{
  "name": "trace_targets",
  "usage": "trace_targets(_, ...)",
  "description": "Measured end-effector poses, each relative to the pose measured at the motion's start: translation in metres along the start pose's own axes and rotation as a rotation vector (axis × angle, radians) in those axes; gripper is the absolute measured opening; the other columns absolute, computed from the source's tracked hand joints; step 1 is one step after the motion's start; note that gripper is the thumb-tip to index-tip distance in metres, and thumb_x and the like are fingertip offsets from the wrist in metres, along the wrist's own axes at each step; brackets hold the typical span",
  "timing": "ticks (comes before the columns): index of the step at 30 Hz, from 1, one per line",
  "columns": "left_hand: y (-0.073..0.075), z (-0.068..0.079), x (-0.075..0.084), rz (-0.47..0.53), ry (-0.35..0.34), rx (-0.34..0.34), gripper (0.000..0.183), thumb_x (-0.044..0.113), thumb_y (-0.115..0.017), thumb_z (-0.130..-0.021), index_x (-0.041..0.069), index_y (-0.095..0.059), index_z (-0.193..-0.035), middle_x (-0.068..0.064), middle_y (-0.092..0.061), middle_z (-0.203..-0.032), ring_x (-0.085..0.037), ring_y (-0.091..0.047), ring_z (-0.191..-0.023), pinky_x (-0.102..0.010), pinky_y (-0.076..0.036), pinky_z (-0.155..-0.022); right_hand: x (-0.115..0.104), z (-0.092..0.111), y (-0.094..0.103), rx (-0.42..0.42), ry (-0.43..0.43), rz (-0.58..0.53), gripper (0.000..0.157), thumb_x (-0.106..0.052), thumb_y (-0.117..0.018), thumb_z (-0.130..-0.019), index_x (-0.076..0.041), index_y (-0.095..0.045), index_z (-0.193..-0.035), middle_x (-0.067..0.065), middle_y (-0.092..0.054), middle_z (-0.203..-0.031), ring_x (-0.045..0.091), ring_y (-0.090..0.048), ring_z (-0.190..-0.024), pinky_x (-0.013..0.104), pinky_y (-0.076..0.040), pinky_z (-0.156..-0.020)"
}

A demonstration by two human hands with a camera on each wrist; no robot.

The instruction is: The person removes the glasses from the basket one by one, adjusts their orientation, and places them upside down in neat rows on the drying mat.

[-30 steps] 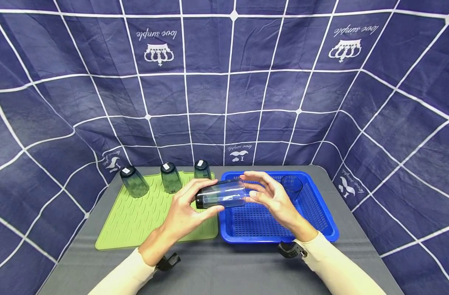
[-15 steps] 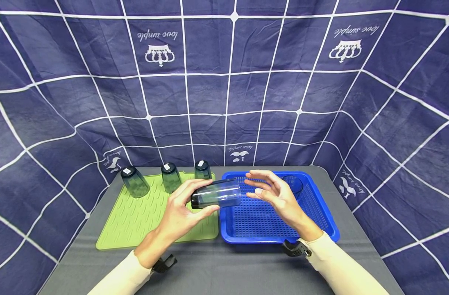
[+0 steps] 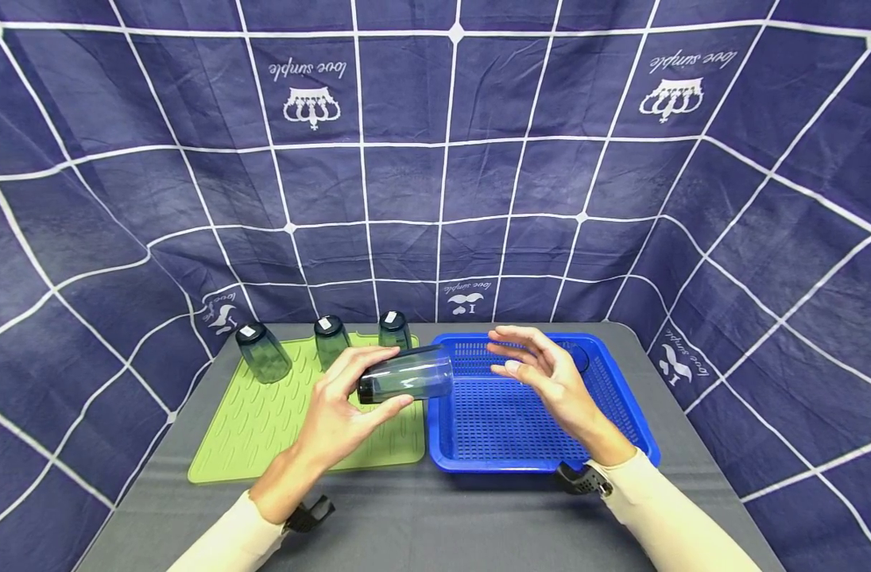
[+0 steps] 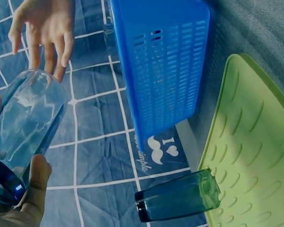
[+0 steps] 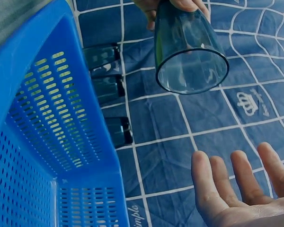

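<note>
A glass point(image 3: 414, 375) is held sideways in the air near the left edge of the basket point(image 3: 507, 465), gripped by the left hand point(image 3: 338, 405). Its mouth is pointed toward the right hand point(image 3: 553, 381), raised over the basket, fingers loosely spread, nothing held. Left of the basket, three upturned glasses point(image 3: 269, 359) are stood. A carry seems in hand; a steady grip and rim-down turn seem called for next.

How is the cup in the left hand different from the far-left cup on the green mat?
The held cup is tipped nearly sideways in the air; the far-left cup stands upside down on the green mat. The left hand grips the held cup; no hand touches the far-left cup. Both are see-through and tinted, with dark bottoms.
</note>
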State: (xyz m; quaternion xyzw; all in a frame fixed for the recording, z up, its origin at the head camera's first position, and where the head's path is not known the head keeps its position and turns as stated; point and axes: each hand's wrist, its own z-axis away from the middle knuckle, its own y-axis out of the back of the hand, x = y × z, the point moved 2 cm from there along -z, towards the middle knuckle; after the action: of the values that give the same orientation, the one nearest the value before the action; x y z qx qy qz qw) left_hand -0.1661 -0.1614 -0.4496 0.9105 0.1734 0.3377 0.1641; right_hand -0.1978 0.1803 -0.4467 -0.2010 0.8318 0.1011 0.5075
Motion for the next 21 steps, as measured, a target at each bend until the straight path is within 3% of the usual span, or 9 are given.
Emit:
trace_targets(14, 0.009, 0.004, -0.006, -0.053, 0.006, 0.03, 0.072, 0.016, -0.11, -0.08, 0.02, -0.081, -0.146, -0.004, -0.08, -0.138, -0.016, -0.076, -0.126, -0.008, -0.054, -0.11, 0.001, 0.002, 0.009, 0.029, 0.01, 0.047, 0.051, 0.01, -0.061, -0.109, 0.017, -0.052, -0.159, 0.0, -0.072, -0.156, 0.018, -0.073, -0.146, 0.044, -0.067, -0.116)
trace_targets(21, 0.011, 0.002, -0.007, -0.066, 0.001, 0.032, 0.072, 0.016, -0.11, -0.079, 0.019, -0.081, -0.145, -0.004, -0.081, -0.139, -0.019, -0.076, -0.126, -0.009, -0.054, -0.11, 0.0, 0.003, 0.015, 0.045, 0.014, 0.061, 0.05, 0.011, -0.061, -0.109, 0.018, -0.052, -0.158, -0.001, -0.072, -0.156, 0.017, -0.074, -0.145, 0.039, -0.067, -0.115)
